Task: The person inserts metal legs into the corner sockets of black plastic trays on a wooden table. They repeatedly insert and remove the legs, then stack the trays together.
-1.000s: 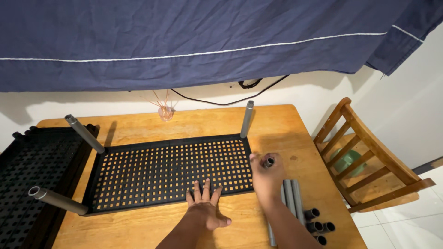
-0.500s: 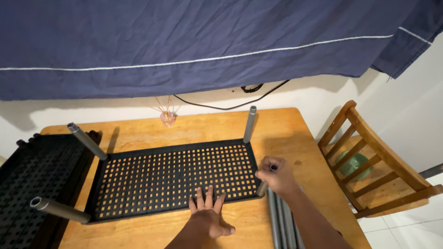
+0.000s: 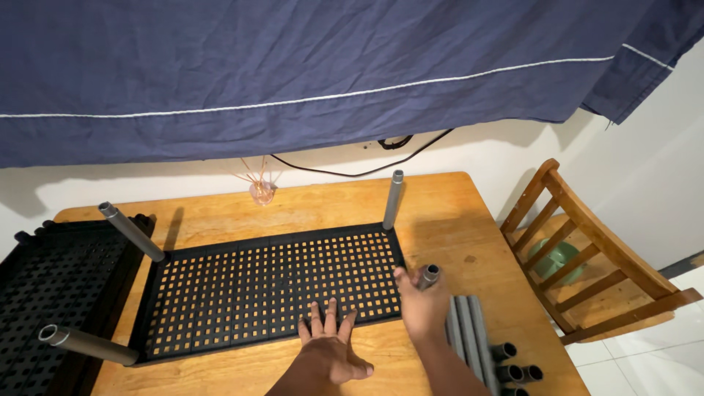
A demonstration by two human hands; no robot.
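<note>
We press our left hand (image 3: 330, 352) flat, fingers spread, steadying the black perforated shelf panel (image 3: 271, 290) on the wooden surface (image 3: 469, 235), while our right hand (image 3: 422, 308) grips a grey tube (image 3: 430, 276) upright at its near-right corner.

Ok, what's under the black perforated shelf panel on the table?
Wooden table shows through the holes of the black perforated panel. The left hand covers part of its front edge; the right hand hides the near-right corner.
</note>
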